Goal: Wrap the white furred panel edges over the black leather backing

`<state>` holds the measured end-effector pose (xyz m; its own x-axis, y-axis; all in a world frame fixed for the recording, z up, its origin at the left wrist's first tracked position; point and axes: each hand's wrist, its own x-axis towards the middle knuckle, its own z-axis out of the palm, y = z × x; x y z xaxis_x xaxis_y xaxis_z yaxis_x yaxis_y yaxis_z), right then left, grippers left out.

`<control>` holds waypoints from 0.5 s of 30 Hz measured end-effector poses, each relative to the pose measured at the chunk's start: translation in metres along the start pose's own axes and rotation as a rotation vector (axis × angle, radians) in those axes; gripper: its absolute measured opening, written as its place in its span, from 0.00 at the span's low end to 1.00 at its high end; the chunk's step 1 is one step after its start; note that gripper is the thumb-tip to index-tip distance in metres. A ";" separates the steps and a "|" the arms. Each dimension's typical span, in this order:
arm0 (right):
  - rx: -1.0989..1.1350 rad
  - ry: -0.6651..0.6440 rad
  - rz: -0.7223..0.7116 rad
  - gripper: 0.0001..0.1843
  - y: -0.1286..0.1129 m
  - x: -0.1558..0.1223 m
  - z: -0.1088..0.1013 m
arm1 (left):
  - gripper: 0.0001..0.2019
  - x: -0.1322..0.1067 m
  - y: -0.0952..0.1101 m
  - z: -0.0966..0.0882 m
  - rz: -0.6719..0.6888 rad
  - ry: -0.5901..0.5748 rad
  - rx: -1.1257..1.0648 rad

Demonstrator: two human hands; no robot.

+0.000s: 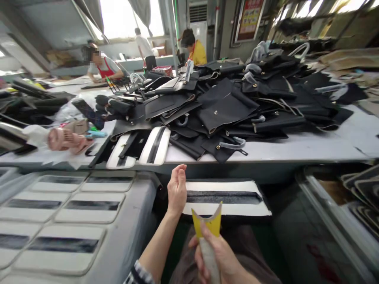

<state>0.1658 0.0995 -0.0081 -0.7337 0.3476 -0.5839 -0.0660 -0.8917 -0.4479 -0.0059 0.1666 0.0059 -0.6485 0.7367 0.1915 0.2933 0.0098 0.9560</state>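
Observation:
My right hand (217, 252) is wrapped around the pale grey handle of a yellow hand tool (207, 225) whose top edge is cut in a V with two points. The tool points away from me, just in front of a long white panel (213, 211) with a dark strip along its middle. Beside the panel's left end is my left hand (177, 191), raised, its fingers curled and pressed together. Whether anything sits inside those fingers, or whether they touch the panel, I cannot make out.
Several white panels with dark stripes (78, 246) lie on a covered surface at left. A heap of black bag pieces (227, 106) covers the table (296, 150) ahead. A pink fan (63, 139) stands at its left. Stacked panels (365, 185) sit right. People (197, 51) work behind.

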 end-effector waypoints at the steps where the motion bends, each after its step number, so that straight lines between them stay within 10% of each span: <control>1: 0.002 0.043 -0.010 0.37 -0.005 -0.008 -0.006 | 0.22 -0.002 0.002 -0.009 -0.024 0.030 -0.034; 8: 0.011 0.308 -0.223 0.28 -0.048 -0.052 -0.046 | 0.37 -0.071 -0.040 -0.042 -0.331 -0.075 -0.290; 15: 0.052 0.354 -0.410 0.31 -0.065 -0.057 -0.087 | 0.39 -0.105 -0.064 -0.034 -0.661 0.183 -0.304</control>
<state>0.2706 0.1626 -0.0048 -0.3689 0.7381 -0.5650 -0.3387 -0.6728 -0.6578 0.0198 0.0653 -0.0681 -0.7369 0.5173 -0.4352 -0.3873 0.2045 0.8990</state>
